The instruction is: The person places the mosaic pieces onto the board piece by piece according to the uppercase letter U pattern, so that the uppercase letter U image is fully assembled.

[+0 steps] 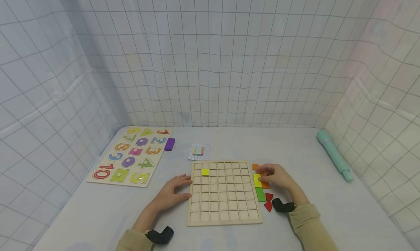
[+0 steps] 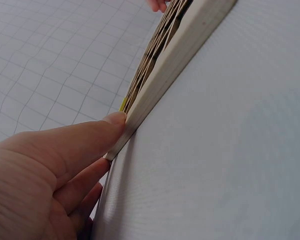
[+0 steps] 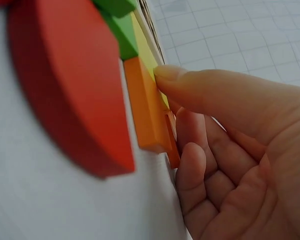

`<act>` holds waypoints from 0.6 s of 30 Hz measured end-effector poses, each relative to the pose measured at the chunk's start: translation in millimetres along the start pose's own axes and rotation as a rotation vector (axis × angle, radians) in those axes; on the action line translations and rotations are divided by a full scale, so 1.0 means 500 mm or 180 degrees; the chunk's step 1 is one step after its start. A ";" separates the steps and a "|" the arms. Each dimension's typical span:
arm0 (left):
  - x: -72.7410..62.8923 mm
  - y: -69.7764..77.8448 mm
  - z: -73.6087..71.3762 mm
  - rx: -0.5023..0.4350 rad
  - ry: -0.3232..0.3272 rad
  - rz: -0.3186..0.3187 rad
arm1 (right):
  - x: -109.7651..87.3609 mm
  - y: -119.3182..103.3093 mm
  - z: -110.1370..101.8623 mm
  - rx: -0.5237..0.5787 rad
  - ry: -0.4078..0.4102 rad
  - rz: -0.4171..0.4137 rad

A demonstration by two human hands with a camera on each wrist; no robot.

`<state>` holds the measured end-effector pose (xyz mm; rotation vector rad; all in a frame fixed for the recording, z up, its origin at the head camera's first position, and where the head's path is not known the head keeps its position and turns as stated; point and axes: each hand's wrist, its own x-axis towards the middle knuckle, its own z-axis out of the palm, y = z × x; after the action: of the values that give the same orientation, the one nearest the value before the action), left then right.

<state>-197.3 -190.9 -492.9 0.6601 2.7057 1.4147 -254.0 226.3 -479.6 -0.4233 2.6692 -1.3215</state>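
Note:
A wooden grid board (image 1: 214,206) lies on the table, with a yellow square tile (image 1: 205,172) in one upper-left cell. My left hand (image 1: 170,191) rests at the board's left edge; in the left wrist view the thumb (image 2: 90,142) touches its side. Beside the board's right edge, my right hand (image 1: 277,176) pinches at a yellow block (image 1: 257,182) with thumb and curled fingers. The block still lies among orange blocks (image 3: 142,107) and green blocks (image 1: 260,194). Red curved pieces (image 1: 268,206) lie nearer the right wrist.
A number and shape puzzle board (image 1: 129,156) lies to the left, with a purple block (image 1: 169,144) next to it. Behind the grid board is a pattern card (image 1: 199,152). A folded teal umbrella (image 1: 334,155) lies far right. Gridded curtains (image 1: 213,61) surround the table.

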 end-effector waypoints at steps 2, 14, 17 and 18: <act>0.000 0.001 -0.001 0.0004 -0.0001 0.0011 | 0.000 0.001 0.000 0.0015 -0.0017 0.0021; 0.000 0.000 -0.001 -0.0053 0.0012 0.0037 | -0.009 -0.008 -0.008 0.0099 -0.0176 0.0011; 0.000 -0.001 -0.001 -0.0059 0.0019 0.0058 | -0.009 -0.009 -0.009 0.0114 -0.0204 -0.0001; 0.000 -0.002 -0.001 -0.0066 0.0022 0.0067 | -0.010 -0.010 -0.008 0.0124 -0.0208 -0.0015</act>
<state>-197.9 -191.5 -493.4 0.6856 2.6934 1.4501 -249.5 228.0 -473.1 -0.4602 2.5868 -1.3348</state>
